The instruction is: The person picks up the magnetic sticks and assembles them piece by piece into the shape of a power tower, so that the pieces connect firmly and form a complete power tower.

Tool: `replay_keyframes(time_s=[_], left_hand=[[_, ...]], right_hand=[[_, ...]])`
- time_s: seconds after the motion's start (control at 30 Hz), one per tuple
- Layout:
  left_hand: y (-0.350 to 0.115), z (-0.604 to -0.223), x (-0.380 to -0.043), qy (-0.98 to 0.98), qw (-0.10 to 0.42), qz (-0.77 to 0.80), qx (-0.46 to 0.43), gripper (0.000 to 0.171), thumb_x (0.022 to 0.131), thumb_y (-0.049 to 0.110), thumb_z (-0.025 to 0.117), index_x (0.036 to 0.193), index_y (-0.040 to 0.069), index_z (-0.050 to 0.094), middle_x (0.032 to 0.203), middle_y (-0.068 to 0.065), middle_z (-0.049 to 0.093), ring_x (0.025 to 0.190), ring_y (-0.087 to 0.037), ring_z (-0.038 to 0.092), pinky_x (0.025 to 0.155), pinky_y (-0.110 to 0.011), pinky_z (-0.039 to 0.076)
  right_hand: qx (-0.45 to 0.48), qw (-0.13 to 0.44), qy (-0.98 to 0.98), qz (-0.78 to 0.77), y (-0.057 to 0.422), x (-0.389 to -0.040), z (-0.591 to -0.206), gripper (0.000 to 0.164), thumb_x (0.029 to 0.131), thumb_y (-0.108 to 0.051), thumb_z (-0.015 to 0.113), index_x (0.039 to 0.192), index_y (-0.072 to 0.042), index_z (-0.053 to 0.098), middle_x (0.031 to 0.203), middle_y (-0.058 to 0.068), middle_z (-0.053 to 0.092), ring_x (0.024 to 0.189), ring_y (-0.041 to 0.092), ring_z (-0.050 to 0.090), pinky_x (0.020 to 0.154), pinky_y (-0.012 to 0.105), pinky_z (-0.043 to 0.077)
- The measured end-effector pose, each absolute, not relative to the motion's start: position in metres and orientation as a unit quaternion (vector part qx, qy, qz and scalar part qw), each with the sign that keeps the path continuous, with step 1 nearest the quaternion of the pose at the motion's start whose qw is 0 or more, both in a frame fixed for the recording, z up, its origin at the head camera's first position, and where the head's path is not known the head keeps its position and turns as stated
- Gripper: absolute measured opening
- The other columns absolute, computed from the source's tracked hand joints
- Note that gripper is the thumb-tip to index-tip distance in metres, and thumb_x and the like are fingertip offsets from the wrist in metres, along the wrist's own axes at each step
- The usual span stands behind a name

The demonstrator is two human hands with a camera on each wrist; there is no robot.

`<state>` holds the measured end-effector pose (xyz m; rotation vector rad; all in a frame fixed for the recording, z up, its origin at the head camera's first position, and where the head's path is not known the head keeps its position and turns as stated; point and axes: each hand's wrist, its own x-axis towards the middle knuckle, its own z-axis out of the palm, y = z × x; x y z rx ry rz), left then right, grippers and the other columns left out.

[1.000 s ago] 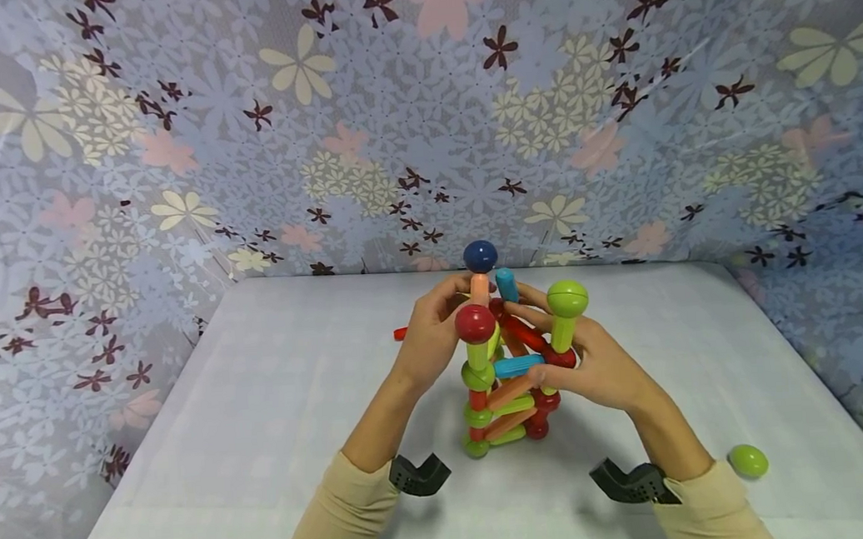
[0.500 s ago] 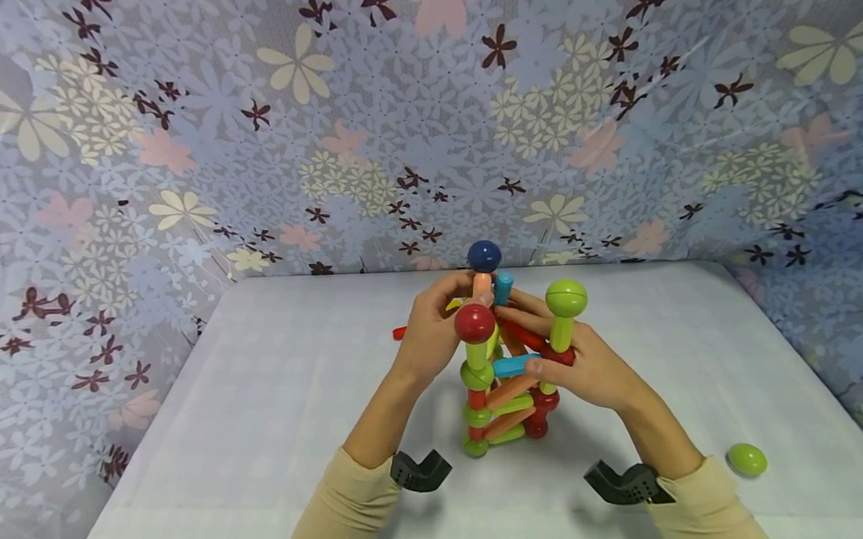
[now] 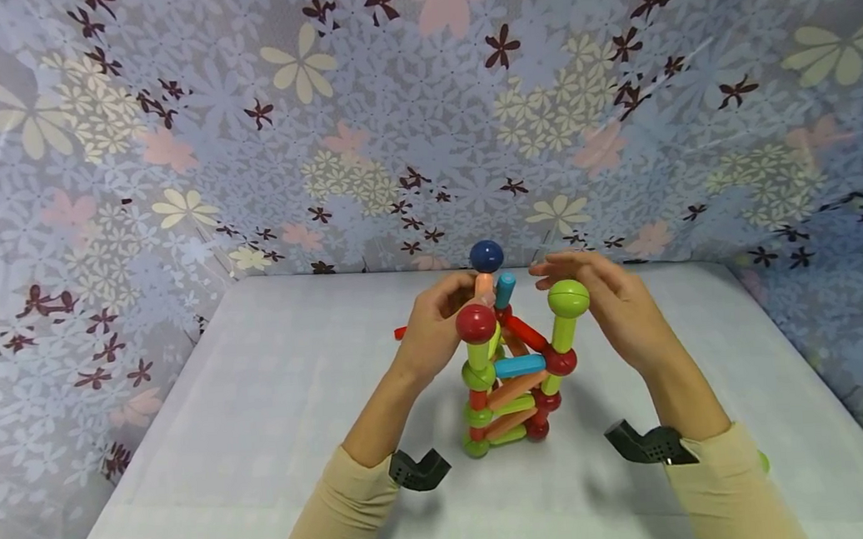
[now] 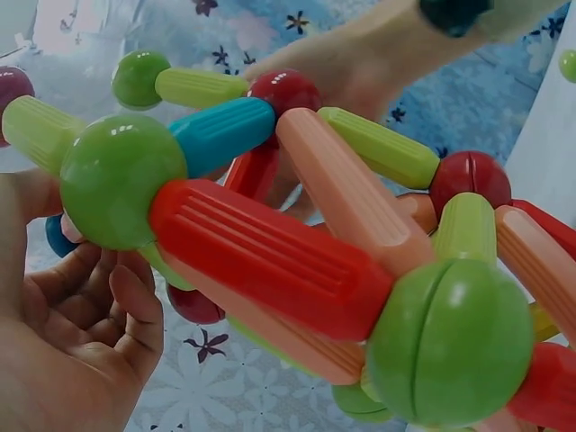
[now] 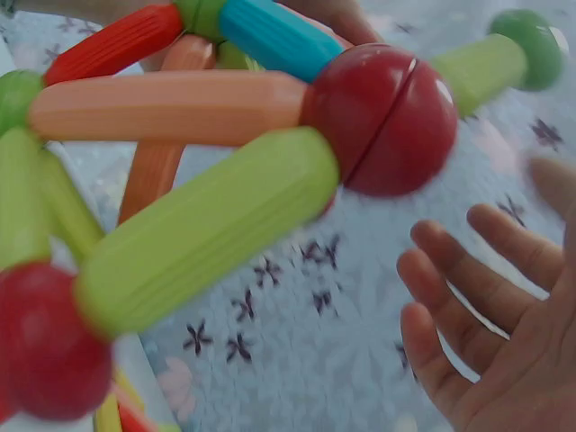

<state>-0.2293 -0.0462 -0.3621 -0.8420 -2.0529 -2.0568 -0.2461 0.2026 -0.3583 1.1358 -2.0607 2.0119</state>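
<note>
A tower of magnetic rods and balls (image 3: 522, 365) stands on the table. It has green, orange, red and blue rods joined by green and red balls. At its far corner a dark blue ball (image 3: 486, 256) tops an orange rod (image 3: 484, 286), which my left hand (image 3: 430, 332) pinches between curled fingers and thumb. Close by, a short blue rod (image 3: 505, 290) sticks up, slightly tilted, from a red ball. My right hand (image 3: 622, 314) hovers just right of the tower, behind the upper green ball (image 3: 568, 299); its fingers (image 5: 459, 297) are spread and hold nothing.
A red rod (image 3: 400, 333) lies on the white table (image 3: 296, 379), partly hidden behind my left hand. Near the right sleeve, a loose green ball (image 3: 764, 462) shows only its edge. A flower-patterned cloth (image 3: 361, 124) rises behind the table.
My right hand has let go of the tower and moved right, away from it. The blue rod stays standing by itself. My left hand keeps its place; the dark blue ball has shifted slightly right.
</note>
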Motion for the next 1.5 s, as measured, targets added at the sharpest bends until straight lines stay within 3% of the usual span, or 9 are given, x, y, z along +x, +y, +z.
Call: replay_keyframes(time_s=[0.07, 0.27, 0.4, 0.53, 0.7, 0.9, 1.03, 1.33, 1.5], left_hand=[[-0.047, -0.361, -0.230, -0.681, 0.055, -0.677, -0.275, 0.023, 0.095, 0.019, 0.061, 0.110, 0.001, 0.062, 0.096, -0.010, 0.060, 0.084, -0.023, 0.055, 0.069, -0.029, 0.048], [-0.049, -0.361, -0.232, -0.676, 0.047, -0.679, -0.283, 0.023, 0.094, 0.016, 0.062, 0.110, -0.001, 0.062, 0.097, -0.012, 0.061, 0.082, -0.022, 0.056, 0.067, -0.028, 0.049], [-0.050, -0.361, -0.232, -0.673, 0.045, -0.678, -0.291, 0.021, 0.094, 0.013, 0.061, 0.109, -0.002, 0.062, 0.097, -0.012, 0.062, 0.084, -0.022, 0.058, 0.070, -0.028, 0.050], [-0.051, -0.361, -0.233, -0.674, 0.041, -0.676, -0.296, 0.021, 0.095, 0.013, 0.061, 0.111, -0.001, 0.062, 0.097, -0.011, 0.063, 0.075, -0.021, 0.057, 0.060, -0.027, 0.048], [-0.053, -0.362, -0.234, -0.678, 0.044, -0.672, -0.294, 0.022, 0.094, 0.013, 0.063, 0.112, 0.001, 0.062, 0.095, -0.011, 0.064, 0.065, -0.021, 0.055, 0.050, -0.027, 0.044], [-0.056, -0.366, -0.234, -0.668, 0.055, -0.680, -0.297, 0.031, 0.093, 0.019, 0.064, 0.116, -0.001, 0.062, 0.097, -0.011, 0.064, 0.064, -0.020, 0.056, 0.052, -0.027, 0.045], [-0.058, -0.368, -0.234, -0.663, 0.051, -0.690, -0.285, 0.028, 0.098, 0.020, 0.057, 0.116, -0.002, 0.058, 0.095, -0.012, 0.063, 0.064, -0.020, 0.055, 0.055, -0.028, 0.048], [-0.059, -0.370, -0.232, -0.629, 0.013, -0.715, -0.306, 0.027, 0.105, 0.019, 0.040, 0.115, -0.006, 0.042, 0.084, -0.010, 0.064, 0.058, -0.020, 0.057, 0.057, -0.030, 0.051], [-0.058, -0.371, -0.229, -0.625, 0.001, -0.720, -0.301, 0.026, 0.106, 0.024, 0.036, 0.112, -0.001, 0.036, 0.075, -0.008, 0.062, 0.058, -0.017, 0.059, 0.063, -0.028, 0.053]], right_hand=[[0.332, 0.014, -0.704, 0.627, 0.194, -0.255, -0.348, 0.037, 0.104, -0.015, 0.040, 0.139, -0.005, 0.048, 0.132, 0.016, 0.054, 0.117, 0.031, 0.052, 0.097, 0.038, 0.041], [0.332, -0.036, -0.751, 0.569, 0.167, -0.274, -0.317, 0.044, 0.099, -0.025, 0.056, 0.142, -0.020, 0.050, 0.135, 0.006, 0.055, 0.118, 0.025, 0.052, 0.100, 0.051, 0.037], [0.342, -0.057, -0.754, 0.558, 0.158, -0.280, -0.308, 0.040, 0.096, -0.023, 0.061, 0.134, -0.013, 0.057, 0.126, 0.007, 0.060, 0.110, 0.026, 0.057, 0.098, 0.048, 0.041], [0.339, -0.041, -0.749, 0.568, 0.155, -0.281, -0.308, 0.035, 0.096, -0.019, 0.061, 0.129, -0.007, 0.061, 0.123, 0.008, 0.062, 0.110, 0.026, 0.058, 0.095, 0.041, 0.044], [0.329, -0.016, -0.741, 0.586, 0.151, -0.277, -0.313, 0.033, 0.097, -0.019, 0.059, 0.128, -0.008, 0.063, 0.128, 0.011, 0.060, 0.119, 0.024, 0.052, 0.099, 0.044, 0.040], [0.306, 0.000, -0.686, 0.660, 0.155, -0.278, -0.315, 0.034, 0.100, -0.017, 0.052, 0.132, -0.007, 0.059, 0.130, 0.015, 0.054, 0.127, 0.027, 0.043, 0.107, 0.041, 0.030], [0.311, -0.013, -0.674, 0.670, 0.160, -0.274, -0.316, 0.034, 0.100, -0.016, 0.052, 0.132, -0.004, 0.057, 0.134, 0.017, 0.051, 0.129, 0.027, 0.041, 0.108, 0.037, 0.031], [0.304, -0.016, -0.670, 0.677, 0.156, -0.256, -0.317, 0.038, 0.100, -0.020, 0.052, 0.133, -0.002, 0.054, 0.130, 0.015, 0.054, 0.119, 0.027, 0.052, 0.101, 0.030, 0.039], [0.318, -0.017, -0.663, 0.677, 0.155, -0.253, -0.316, 0.038, 0.101, -0.021, 0.050, 0.134, -0.002, 0.052, 0.120, 0.016, 0.058, 0.105, 0.029, 0.060, 0.100, 0.031, 0.041]])
